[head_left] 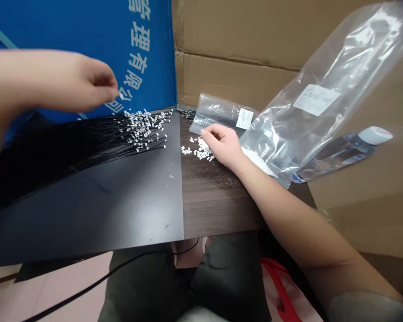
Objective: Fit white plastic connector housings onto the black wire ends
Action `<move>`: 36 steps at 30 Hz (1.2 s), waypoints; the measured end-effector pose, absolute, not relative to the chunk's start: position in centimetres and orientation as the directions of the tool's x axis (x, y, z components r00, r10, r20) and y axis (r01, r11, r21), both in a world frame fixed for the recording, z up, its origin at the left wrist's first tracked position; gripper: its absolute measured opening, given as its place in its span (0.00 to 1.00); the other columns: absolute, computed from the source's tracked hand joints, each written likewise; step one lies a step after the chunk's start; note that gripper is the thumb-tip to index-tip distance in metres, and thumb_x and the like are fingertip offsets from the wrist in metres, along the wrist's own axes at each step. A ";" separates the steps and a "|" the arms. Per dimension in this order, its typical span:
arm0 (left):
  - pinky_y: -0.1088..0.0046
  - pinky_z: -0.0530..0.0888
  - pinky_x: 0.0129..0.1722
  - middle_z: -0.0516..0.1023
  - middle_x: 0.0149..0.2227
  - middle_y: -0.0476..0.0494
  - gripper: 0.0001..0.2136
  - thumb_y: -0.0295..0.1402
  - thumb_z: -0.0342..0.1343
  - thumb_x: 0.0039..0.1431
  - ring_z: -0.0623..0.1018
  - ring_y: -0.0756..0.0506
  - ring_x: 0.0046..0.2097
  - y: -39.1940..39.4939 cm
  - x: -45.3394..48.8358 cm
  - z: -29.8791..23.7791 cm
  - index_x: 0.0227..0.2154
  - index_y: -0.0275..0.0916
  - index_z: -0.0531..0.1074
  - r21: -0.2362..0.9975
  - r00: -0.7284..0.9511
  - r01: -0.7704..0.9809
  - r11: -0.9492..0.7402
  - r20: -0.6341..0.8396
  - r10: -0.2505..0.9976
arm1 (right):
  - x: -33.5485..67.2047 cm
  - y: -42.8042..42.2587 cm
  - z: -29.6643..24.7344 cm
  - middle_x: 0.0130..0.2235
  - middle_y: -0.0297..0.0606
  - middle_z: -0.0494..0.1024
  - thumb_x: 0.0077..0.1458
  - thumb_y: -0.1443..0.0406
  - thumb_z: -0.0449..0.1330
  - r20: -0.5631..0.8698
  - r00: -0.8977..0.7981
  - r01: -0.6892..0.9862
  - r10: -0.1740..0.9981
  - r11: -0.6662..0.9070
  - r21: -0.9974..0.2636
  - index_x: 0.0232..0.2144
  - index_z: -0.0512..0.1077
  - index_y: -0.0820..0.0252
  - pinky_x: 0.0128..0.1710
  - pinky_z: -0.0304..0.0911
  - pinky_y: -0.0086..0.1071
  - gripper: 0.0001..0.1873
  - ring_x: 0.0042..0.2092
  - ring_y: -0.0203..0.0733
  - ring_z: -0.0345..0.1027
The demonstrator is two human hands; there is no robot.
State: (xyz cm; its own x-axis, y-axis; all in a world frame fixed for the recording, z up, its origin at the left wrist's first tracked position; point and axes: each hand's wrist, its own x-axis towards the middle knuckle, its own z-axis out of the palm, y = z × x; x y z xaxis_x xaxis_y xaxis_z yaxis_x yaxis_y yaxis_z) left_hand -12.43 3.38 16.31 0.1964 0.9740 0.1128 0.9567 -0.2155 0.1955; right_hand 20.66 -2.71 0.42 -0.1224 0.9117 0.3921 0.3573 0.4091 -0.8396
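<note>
My left hand (99,85) is raised over a bundle of thin black wires (97,134), blurred by motion. Its thumb and fingers are pinched together; whatever they hold cannot be made out against the banner lettering. Small white connectors (144,127) sit on the wire ends, just below and right of that hand. My right hand (223,144) rests at a heap of loose white connectors (204,150), partly covering it. Thumb and forefinger meet there, and anything between them is too small to see.
A large clear bag (309,120) holding white pieces leans behind my right wrist, with a water bottle (342,152) beside it. A smaller labelled bag (218,114) lies by the cardboard wall (238,36). A blue banner (70,27) stands behind the dark table (130,201).
</note>
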 end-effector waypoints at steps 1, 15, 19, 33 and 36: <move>0.80 0.72 0.34 0.72 0.27 0.49 0.03 0.33 0.67 0.62 0.73 0.46 0.35 4.7 -12.8 17.2 0.33 0.42 0.79 0.071 0.176 0.980 -0.186 0.131 0.976 | 20.6 -2.7 0.4 0.27 0.31 0.69 0.65 0.56 0.61 0.392 -0.131 0.367 0.911 0.411 -0.835 0.29 0.73 0.55 0.36 0.56 0.36 0.14 0.32 0.39 0.61; 0.60 0.62 0.62 0.65 0.31 0.45 0.09 0.33 0.65 0.61 0.69 0.38 0.50 6.2 -11.3 3.7 0.27 0.41 0.71 0.382 0.326 0.837 -0.392 0.227 0.917 | 20.9 -2.6 0.3 0.28 0.32 0.71 0.66 0.56 0.61 0.378 -0.124 0.405 0.917 0.395 -0.825 0.29 0.74 0.55 0.37 0.57 0.37 0.14 0.32 0.40 0.62; 0.52 0.54 0.67 0.72 0.40 0.42 0.06 0.36 0.61 0.65 0.67 0.33 0.58 3.8 -10.3 3.4 0.33 0.41 0.74 0.420 0.208 0.801 -0.427 0.473 0.856 | 20.9 -2.3 0.1 0.28 0.32 0.71 0.66 0.56 0.61 0.401 -0.106 0.414 0.910 0.407 -0.814 0.29 0.74 0.55 0.37 0.57 0.37 0.14 0.33 0.40 0.62; 0.65 0.61 0.26 0.74 0.22 0.48 0.19 0.36 0.60 0.61 0.70 0.47 0.26 -12.8 7.2 -0.5 0.18 0.42 0.58 0.635 0.901 -0.066 -0.770 0.369 0.228 | 22.4 -1.2 0.0 0.26 0.31 0.70 0.64 0.56 0.61 0.415 0.059 0.503 0.908 0.332 -0.798 0.29 0.75 0.57 0.35 0.56 0.35 0.14 0.31 0.40 0.62; 0.65 0.62 0.25 0.74 0.23 0.49 0.19 0.35 0.59 0.59 0.70 0.47 0.26 -12.8 7.0 -1.3 0.18 0.42 0.57 0.657 0.924 -0.074 -0.750 0.327 0.195 | 21.9 -1.5 0.0 0.28 0.32 0.72 0.65 0.56 0.60 0.366 -0.031 0.545 0.930 0.322 -0.774 0.31 0.75 0.57 0.36 0.58 0.35 0.14 0.32 0.40 0.63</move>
